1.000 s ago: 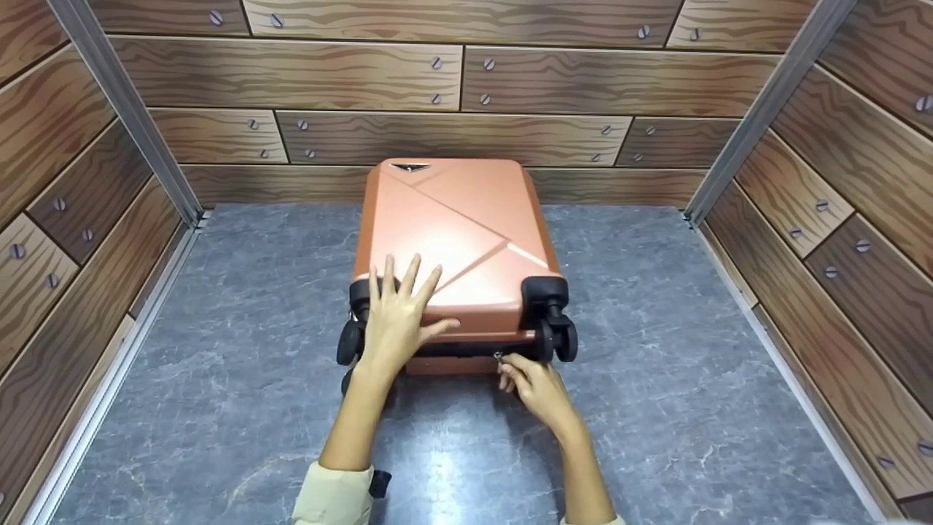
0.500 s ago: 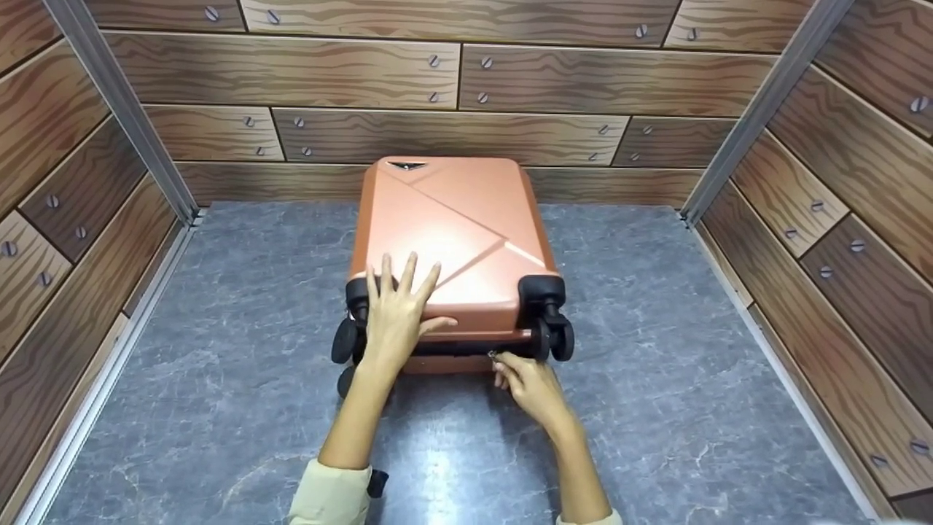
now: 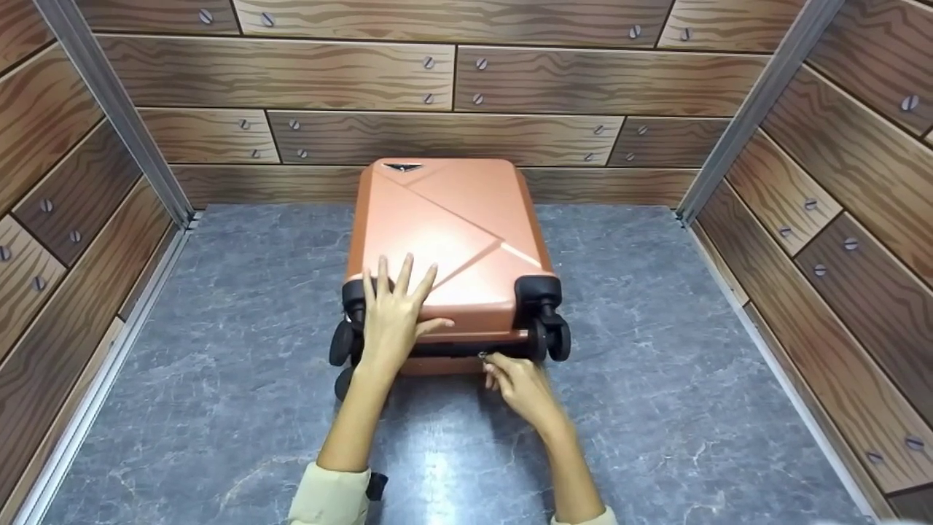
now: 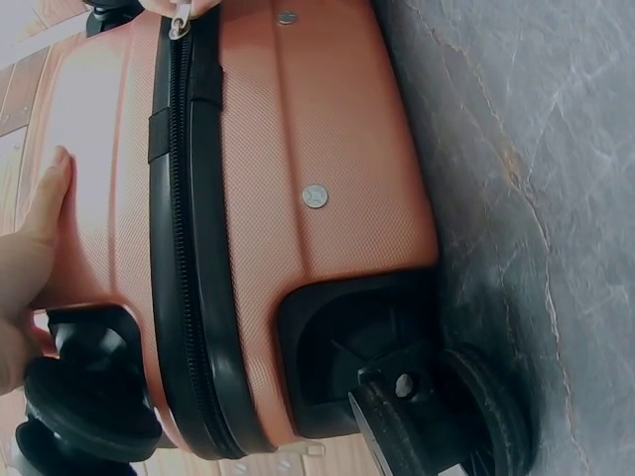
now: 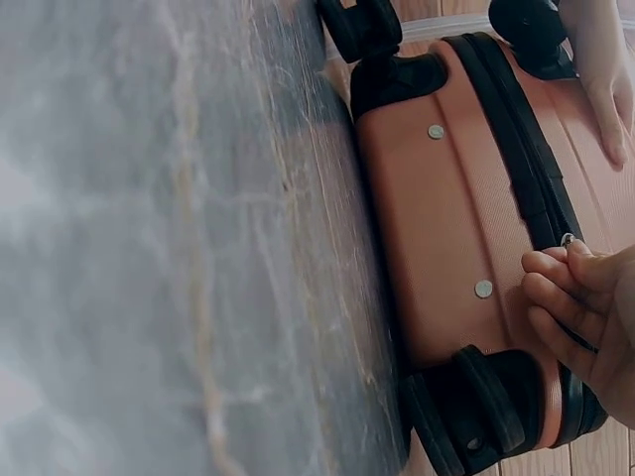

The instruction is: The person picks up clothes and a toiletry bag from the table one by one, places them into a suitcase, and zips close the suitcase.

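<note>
An orange-pink hard-shell suitcase (image 3: 452, 219) lies flat on the floor, its wheeled end toward me. My left hand (image 3: 391, 324) rests with spread fingers on the top shell, close to the left black wheel (image 3: 342, 343). Along the near side runs a black zipper (image 4: 184, 218). At that zipper, my right hand (image 3: 521, 383) pinches a small metal zipper pull (image 5: 568, 239) between thumb and curled index finger. In the left wrist view, the pull (image 4: 180, 22) sits at the top edge, with only the fingertips of the right hand showing.
Grey marbled flooring (image 3: 656, 379) surrounds the suitcase. Wood-pattern panels (image 3: 539, 80) stand behind it and on both sides, framed by metal posts. More black wheels (image 5: 466, 412) jut from the suitcase's near corners.
My right hand has moved a little to the left along the zipper with the pull. The left hand stays on the shell. The whole head view has shifted slightly.
</note>
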Available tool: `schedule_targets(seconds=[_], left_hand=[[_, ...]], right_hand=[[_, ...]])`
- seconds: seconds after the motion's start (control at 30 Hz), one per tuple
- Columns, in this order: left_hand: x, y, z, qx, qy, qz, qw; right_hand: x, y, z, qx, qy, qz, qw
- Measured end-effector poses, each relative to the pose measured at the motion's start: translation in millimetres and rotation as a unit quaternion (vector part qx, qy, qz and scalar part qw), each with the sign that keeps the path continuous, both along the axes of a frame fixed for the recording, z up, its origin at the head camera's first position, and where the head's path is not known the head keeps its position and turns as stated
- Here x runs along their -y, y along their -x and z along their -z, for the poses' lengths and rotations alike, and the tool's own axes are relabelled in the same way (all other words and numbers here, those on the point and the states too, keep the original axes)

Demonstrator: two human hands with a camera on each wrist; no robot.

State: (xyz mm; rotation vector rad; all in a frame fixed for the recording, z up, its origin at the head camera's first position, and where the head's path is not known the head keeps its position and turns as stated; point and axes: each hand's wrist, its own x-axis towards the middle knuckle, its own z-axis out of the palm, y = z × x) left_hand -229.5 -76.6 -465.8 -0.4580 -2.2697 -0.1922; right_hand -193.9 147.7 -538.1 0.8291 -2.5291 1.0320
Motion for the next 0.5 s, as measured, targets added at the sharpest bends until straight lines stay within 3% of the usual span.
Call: schedule_targets(seconds=[0.5], left_hand=[[0.6, -0.7, -0.1, 0.017, -0.011, 0.008, 0.9998]], right_hand=[[12.5, 0.3, -3.6, -0.022, -0.023, -0.002, 1.000]])
